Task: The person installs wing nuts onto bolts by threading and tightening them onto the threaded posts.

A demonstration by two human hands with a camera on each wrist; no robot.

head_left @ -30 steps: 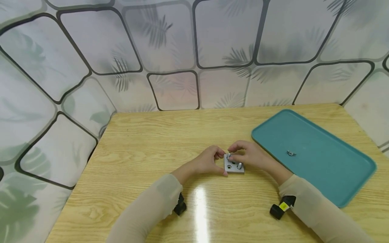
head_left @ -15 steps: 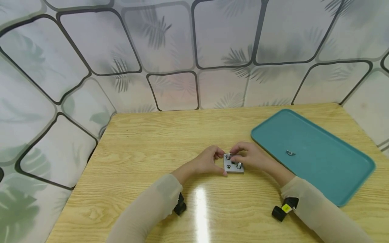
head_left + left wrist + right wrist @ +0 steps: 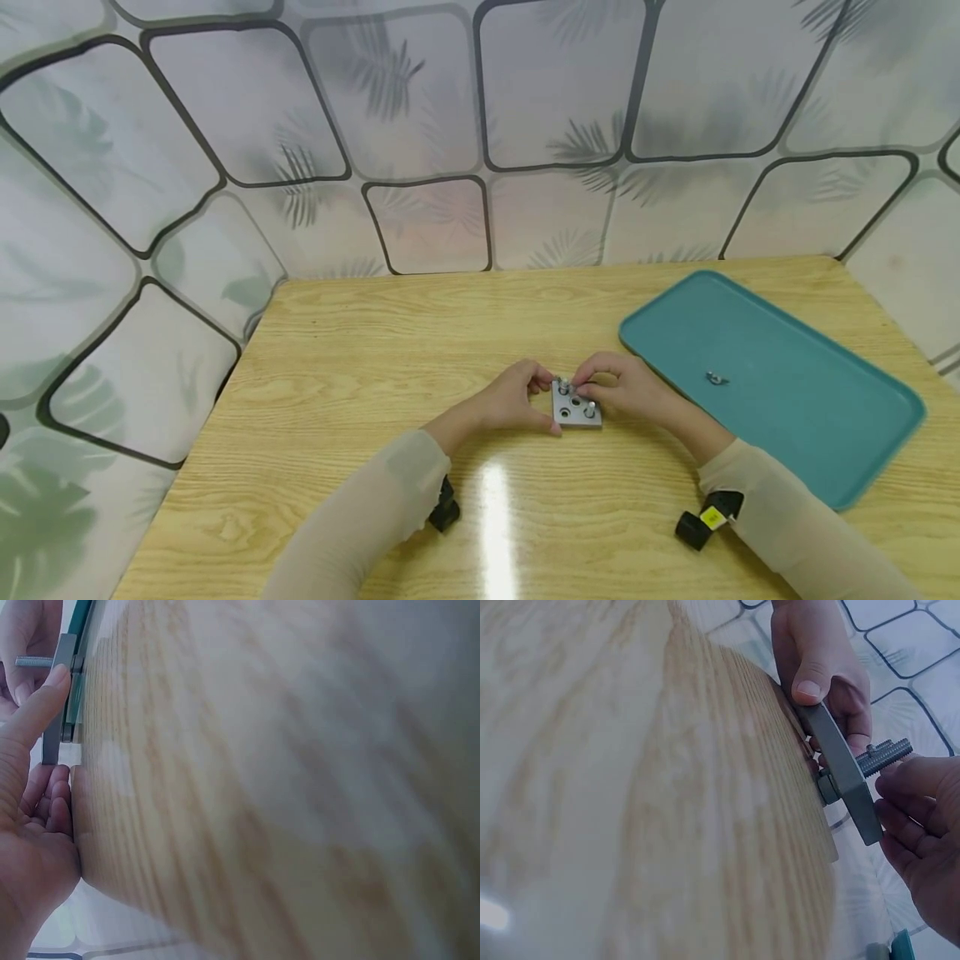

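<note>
Metal plate lower right of centre: left hand pinches its edges; right hand half-curled beside the upper-left bolt — hold unclear. Uneven pressure could rock it on its bolt heads.

Two arms reach inward from the lower edge of the head view, their hands near one another. The left forearm, sleeved in pale cloth to just short of the wrist, runs up and to the right; the left hand grips, its thumb extended and set apart from the bent fingers. The right forearm, similarly sleeved, slants up and to the left. The right hand lies opposite, its fingers arched, index fingertip and thumb tip near each other.
</note>
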